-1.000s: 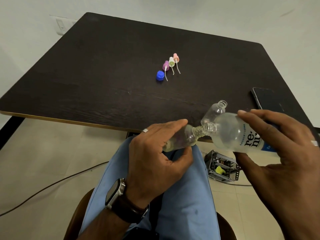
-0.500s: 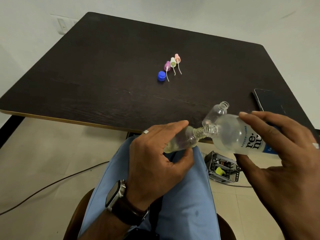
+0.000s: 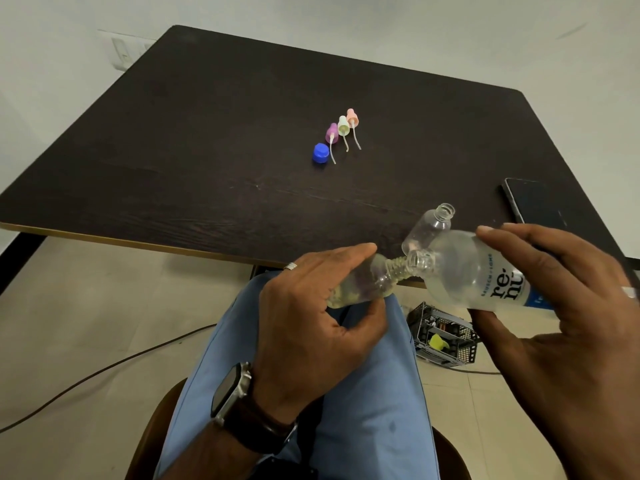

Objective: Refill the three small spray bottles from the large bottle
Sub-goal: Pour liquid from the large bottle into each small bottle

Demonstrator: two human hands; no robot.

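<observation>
My left hand (image 3: 311, 327) grips a small clear spray bottle (image 3: 370, 284), tilted over my lap with its threaded neck pointing right. My right hand (image 3: 568, 317) holds the large white bottle (image 3: 474, 275), tipped leftward so its open mouth meets the small bottle's neck. A second small clear bottle (image 3: 429, 225) stands uncapped on the table's near edge, just behind the two mouths. On the dark table (image 3: 207, 133) lie the purple spray top (image 3: 331, 133), the pale green spray top (image 3: 343, 127), the pink spray top (image 3: 352, 119) and a blue cap (image 3: 321, 153). A third small bottle is not in view.
A black phone (image 3: 533, 202) lies near the table's right edge. A metal cage-like box (image 3: 443, 336) sits on the tiled floor under the table, with a cable (image 3: 104, 368) running left across the floor. My blue-trousered legs (image 3: 346, 410) fill the bottom centre.
Both hands and the two joined bottles hold nearly the same pose; the view has drifted slightly. The items on the table have not moved.
</observation>
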